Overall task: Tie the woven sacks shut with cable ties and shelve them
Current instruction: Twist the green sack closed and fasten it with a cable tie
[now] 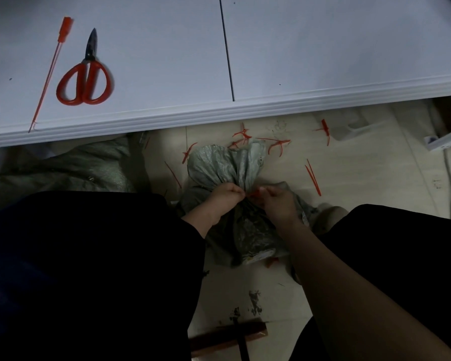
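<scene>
A grey-green woven sack (227, 165) stands on the tiled floor between my knees, its neck gathered into a bunch. My left hand (225, 198) pinches the gathered neck from the left. My right hand (276, 201) grips a red cable tie (254, 194) wrapped at the neck, right beside my left fingers. The sack's body below my hands is partly hidden by my arms. A spare red cable tie (50, 71) lies on the white table at the upper left.
Red-handled scissors (85, 79) lie on the white table (323, 61) next to the spare tie. Several cut red tie ends (313, 177) litter the floor. Another woven sack (71, 165) lies under the table edge at left. A wooden piece (229, 337) lies near my feet.
</scene>
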